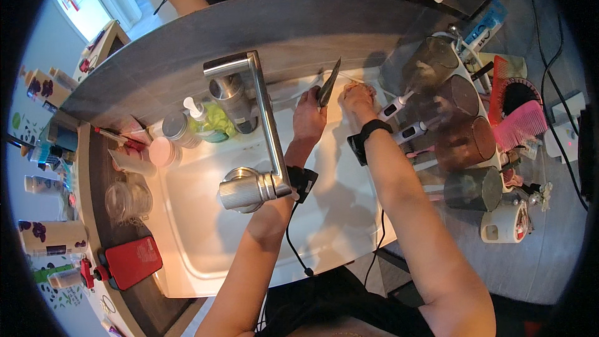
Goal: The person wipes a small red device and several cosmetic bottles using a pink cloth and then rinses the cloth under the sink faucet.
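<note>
My left hand (310, 119) is closed around a pointed metal blade (333, 79), probably a knife, with its tip towards the back wall. It is held above the back part of the white washbasin (201, 224), right of the tap. My right hand (358, 100) is at the basin's back right corner, its fingers curled down. Something orange-brown shows at its fingertips, but I cannot tell whether it is gripped. Black devices are strapped on both wrists, the left one (303, 183) and the right one (360, 147), with cables hanging.
The metal tap (255, 187) arches over the basin. Behind it stand a green soap pump bottle (210, 124) and jars. At right, a wall rack holds several tinted cups (465, 142), electric toothbrushes (412, 132) and a pink comb (522, 124). A red case (134, 262) lies on the left ledge.
</note>
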`<state>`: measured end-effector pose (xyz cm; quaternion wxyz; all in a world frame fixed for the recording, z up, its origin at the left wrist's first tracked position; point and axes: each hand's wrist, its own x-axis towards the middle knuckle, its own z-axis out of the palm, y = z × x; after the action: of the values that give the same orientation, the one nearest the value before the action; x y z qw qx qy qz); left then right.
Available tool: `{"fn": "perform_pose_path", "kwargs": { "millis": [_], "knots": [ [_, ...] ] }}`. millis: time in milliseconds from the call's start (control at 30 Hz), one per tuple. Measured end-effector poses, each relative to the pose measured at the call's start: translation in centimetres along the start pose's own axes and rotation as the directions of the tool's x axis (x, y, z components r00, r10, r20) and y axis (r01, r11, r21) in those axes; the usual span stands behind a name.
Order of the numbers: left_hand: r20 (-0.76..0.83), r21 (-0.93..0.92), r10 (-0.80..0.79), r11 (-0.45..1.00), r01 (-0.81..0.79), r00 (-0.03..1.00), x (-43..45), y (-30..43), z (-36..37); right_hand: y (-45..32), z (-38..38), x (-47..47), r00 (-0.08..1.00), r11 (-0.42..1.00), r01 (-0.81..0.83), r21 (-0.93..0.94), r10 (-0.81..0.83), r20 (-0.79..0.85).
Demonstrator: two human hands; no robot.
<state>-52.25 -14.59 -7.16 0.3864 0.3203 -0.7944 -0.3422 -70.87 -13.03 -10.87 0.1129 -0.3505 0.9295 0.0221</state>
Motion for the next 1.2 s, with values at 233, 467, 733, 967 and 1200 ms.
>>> {"fn": "perform_pose_path", "kwargs": {
  "millis": [233, 467, 733, 967, 1200],
  "knots": [
    [0.006, 0.012, -0.016, 1.0, 0.016, 1.0, -0.9, -0.2, -0.5, 0.6, -0.3, 0.4, 0.999, 0.994, 0.039, 0.105, -0.037, -0.013],
    [-0.053, 0.048, 0.029, 0.999, -0.026, 0.998, -1.3, -0.5, -2.1, -0.9, -0.1, -1.5, 0.983, 0.993, 0.081, 0.09, -0.065, -0.169],
    [-0.037, 0.061, 0.002, 0.998, 0.001, 0.999, -1.1, 1.4, -2.8, -2.9, -0.1, -7.6, 0.978, 0.95, 0.143, 0.278, -0.093, -0.185],
    [-0.012, 0.045, 0.038, 0.998, -0.038, 0.999, -1.0, 2.9, -2.3, -2.1, -4.1, -9.4, 0.852, 0.684, 0.111, 0.721, 0.308, -0.423],
    [0.005, 0.074, 0.017, 0.997, -0.017, 1.0, -1.0, 2.2, -3.1, -3.9, -0.8, -9.3, 0.852, 0.928, 0.064, 0.367, 0.14, -0.504]
  ]
}}
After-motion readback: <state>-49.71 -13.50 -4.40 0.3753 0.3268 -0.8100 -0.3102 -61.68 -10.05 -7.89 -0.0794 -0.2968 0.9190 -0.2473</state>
